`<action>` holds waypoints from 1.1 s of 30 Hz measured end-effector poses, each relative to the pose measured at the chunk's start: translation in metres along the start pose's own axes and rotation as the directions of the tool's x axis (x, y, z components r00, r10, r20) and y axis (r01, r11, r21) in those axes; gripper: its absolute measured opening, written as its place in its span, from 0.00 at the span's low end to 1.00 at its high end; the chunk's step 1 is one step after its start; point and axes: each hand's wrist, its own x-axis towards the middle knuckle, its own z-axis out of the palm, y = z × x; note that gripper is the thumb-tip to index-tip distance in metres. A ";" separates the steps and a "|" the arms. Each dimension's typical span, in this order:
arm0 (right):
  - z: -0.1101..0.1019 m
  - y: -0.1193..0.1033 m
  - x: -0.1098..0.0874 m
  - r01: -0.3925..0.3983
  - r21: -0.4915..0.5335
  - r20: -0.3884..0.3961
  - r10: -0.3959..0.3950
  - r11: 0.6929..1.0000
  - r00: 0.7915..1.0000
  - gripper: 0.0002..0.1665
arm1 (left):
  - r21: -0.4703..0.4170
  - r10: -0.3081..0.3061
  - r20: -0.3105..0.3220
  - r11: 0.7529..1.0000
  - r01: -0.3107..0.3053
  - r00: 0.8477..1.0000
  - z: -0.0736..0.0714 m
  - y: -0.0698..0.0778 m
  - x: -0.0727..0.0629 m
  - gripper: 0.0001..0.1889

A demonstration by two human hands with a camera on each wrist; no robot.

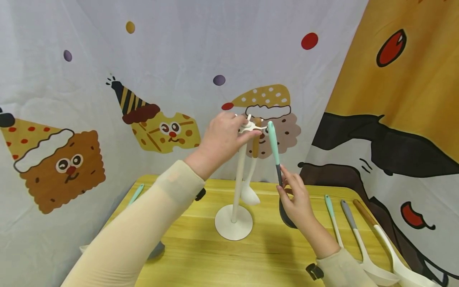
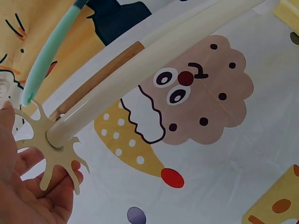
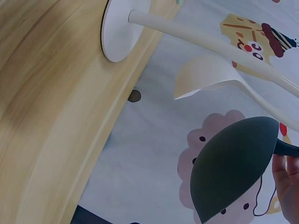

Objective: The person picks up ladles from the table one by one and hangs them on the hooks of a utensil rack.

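A white utensil stand (image 1: 239,179) rises from a round base on the table, with a ring of curved hooks (image 2: 53,144) at its top. My left hand (image 1: 223,135) grips that hook ring, thumb on one side and fingers on the other. From one hook hangs a white ladle (image 1: 249,194) with a wooden handle. My right hand (image 1: 295,199) pinches the dark lower shaft of a ladle (image 3: 233,163) with a dark grey bowl. Its mint handle (image 2: 51,51) points up, and the handle's end meets a hook tip in the left wrist view.
On the table's right lie a mint-handled utensil (image 1: 333,219), a grey-handled one (image 1: 355,227) and a wooden-handled one (image 1: 376,229). Partly behind my left arm are a mint handle (image 1: 136,194) and a dark grey utensil head (image 1: 156,250). A printed cloth (image 1: 172,48) hangs behind the table.
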 end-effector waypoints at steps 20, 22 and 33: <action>0.012 0.036 -0.004 -0.037 0.034 0.068 0.034 0.999 0.997 0.38 | -0.035 -0.007 0.014 0.999 0.007 1.000 -0.002 -0.002 -0.002 0.23; 0.013 0.036 -0.003 -0.033 0.029 0.072 0.031 0.999 0.997 0.37 | -0.036 -0.007 0.015 0.999 0.008 1.000 -0.002 -0.002 -0.001 0.23; 0.014 0.038 -0.001 -0.015 -0.017 0.083 0.016 1.000 0.996 0.39 | -0.041 0.003 0.015 0.999 -0.003 1.000 -0.002 -0.005 0.000 0.23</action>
